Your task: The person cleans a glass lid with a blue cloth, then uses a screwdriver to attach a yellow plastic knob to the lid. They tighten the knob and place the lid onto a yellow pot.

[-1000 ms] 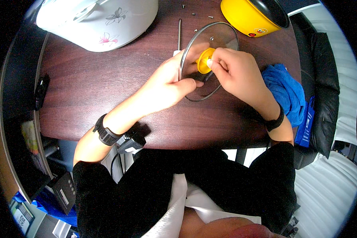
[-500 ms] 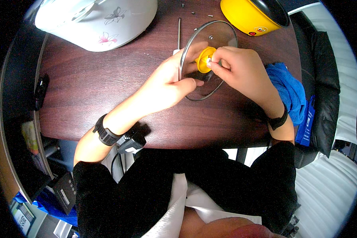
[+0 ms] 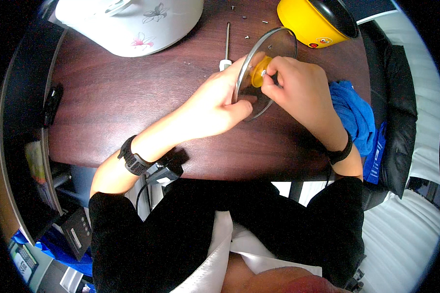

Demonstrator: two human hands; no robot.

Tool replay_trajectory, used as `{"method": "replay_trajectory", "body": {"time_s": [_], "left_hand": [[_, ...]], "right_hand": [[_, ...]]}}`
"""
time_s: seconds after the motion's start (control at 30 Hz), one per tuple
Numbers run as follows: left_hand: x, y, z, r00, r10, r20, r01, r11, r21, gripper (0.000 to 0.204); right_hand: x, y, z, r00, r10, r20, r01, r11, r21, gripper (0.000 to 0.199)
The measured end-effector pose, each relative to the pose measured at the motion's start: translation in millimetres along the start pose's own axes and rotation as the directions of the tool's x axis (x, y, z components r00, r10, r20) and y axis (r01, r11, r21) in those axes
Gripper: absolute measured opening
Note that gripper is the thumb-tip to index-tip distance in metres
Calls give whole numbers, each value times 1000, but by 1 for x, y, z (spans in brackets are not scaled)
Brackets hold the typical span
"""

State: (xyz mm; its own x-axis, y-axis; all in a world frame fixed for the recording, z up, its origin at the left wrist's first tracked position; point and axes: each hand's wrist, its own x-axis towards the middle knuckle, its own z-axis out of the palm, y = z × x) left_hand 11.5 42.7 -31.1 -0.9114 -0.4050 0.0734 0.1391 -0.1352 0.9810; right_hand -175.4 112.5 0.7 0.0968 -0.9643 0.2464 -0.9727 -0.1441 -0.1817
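Observation:
My left hand is closed on a round glass pot lid with a metal rim, held tilted above the table. Its thumb lies on the near face, and other fingers show dimly through the glass. At the lid's middle is a yellow knob, partly covered by my fingers. My right hand pinches a tiny whitish piece against the knob's centre; its exact kind is too small to tell. Just beyond my left hand lies a screwdriver with a pale handle.
Several small screws lie on the dark wooden table. A white flowered pot or cooker stands far left, a yellow pan far right. A blue cloth rests at the right edge; a black device sits near the front edge.
The lid has turned more edge-on and shifted slightly right, together with my left hand. My right fingers stay pinched at the knob. More of the screwdriver's handle now shows.

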Motion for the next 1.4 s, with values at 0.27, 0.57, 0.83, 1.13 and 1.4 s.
{"method": "replay_trajectory", "body": {"time_s": [0.27, 0.57, 0.83, 1.13, 1.4], "left_hand": [[-2, 11, -3, 995, 87, -43, -86, 996, 20, 79], [1, 4, -8, 995, 101, -27, -104, 943, -317, 72], [7, 22, -12, 973, 71, -222, -149, 922, -359, 69], [10, 9, -25, 979, 191, -75, -194, 741, -643, 61], [12, 2, -27, 972, 183, -144, -232, 823, -518, 66]], "right_hand": [[16, -10, -5, 997, -67, -39, 64, 994, -85, 17], [21, -12, -17, 974, -220, 51, 225, 954, -200, 20], [8, 36, -40, 953, 113, -281, -77, 988, 135, 11], [-12, 55, 67, 918, 213, 335, -300, 925, 235, 24], [21, -1, 80, 977, -142, 161, 3, 758, 653, 25]]}}
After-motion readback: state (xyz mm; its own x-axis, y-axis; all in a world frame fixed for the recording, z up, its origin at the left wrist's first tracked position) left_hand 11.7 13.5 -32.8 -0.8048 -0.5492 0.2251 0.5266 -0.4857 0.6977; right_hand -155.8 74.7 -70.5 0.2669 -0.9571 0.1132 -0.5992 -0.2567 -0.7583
